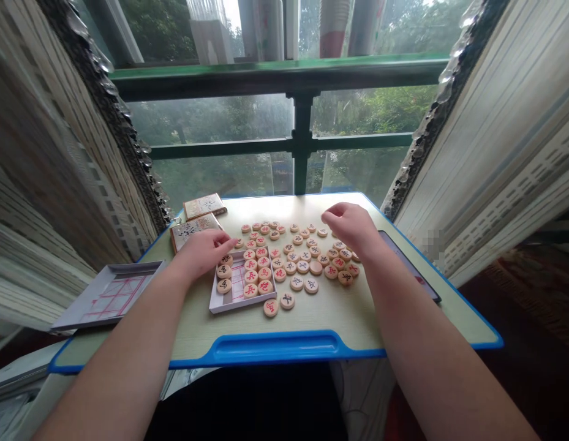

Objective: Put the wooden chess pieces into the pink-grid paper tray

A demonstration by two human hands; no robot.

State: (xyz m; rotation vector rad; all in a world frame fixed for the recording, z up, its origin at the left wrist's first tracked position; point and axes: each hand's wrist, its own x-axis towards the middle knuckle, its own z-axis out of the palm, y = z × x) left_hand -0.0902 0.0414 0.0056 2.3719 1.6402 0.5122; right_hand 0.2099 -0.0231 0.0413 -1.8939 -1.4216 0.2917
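I see xiangqi pieces [302,257] strewn on the bench [312,318], some boxed. Left hand [202,250], fingers extended, empty, touches the box [241,300] edge; right hand [353,226] hovers loosely curled, grip undeterminable. Next, I judge: pinch one loose piece.

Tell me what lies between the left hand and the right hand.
Head view: between left hand and right hand, loose wooden chess discs lie scattered on the table.

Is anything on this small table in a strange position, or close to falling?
Yes. The flat lid with red grid lines hangs over the table's left edge, barely supported. The wooden discs lie scattered loose, only some inside the open box by the left hand.
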